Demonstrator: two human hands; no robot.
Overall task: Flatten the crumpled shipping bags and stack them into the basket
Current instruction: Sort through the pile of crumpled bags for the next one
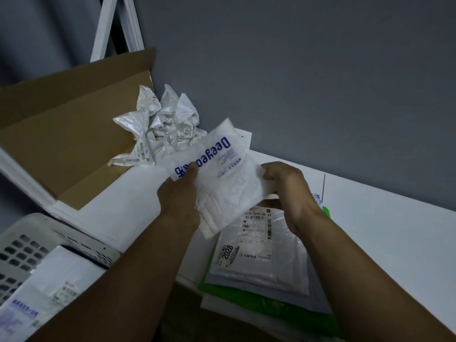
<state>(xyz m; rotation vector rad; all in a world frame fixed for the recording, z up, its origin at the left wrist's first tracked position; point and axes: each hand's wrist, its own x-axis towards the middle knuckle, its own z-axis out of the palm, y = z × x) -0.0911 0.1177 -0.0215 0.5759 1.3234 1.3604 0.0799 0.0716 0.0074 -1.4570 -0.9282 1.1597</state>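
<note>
Your left hand (180, 193) and right hand (288, 191) both pinch one shipping bag (222, 178). One crumpled pile (160, 124) sits at eleven o'clock, one basket (49, 228) at eight.

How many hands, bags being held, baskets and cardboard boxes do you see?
Hands: 2, left hand and right hand
Held bag: 1
Basket: 1
Cardboard box: 1
Total: 5
</note>
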